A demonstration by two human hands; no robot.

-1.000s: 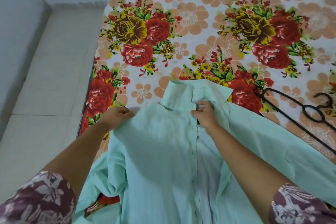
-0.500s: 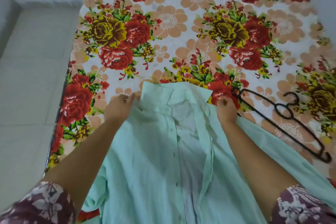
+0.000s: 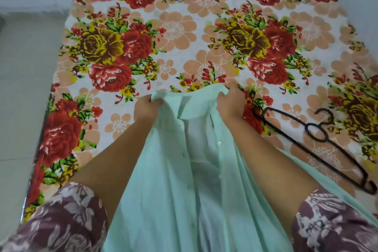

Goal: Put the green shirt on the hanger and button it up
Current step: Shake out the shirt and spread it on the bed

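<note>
Since the right grip [image 3: 231,101] left the placket for the shoulder, it and the left grip [image 3: 146,108] each clench green shirt [image 3: 163,190] fabric, front spread open at the near edge of the bed [image 3: 204,32]; hanger [image 3: 319,140] lies untouched by the right edge, likely next.
</note>
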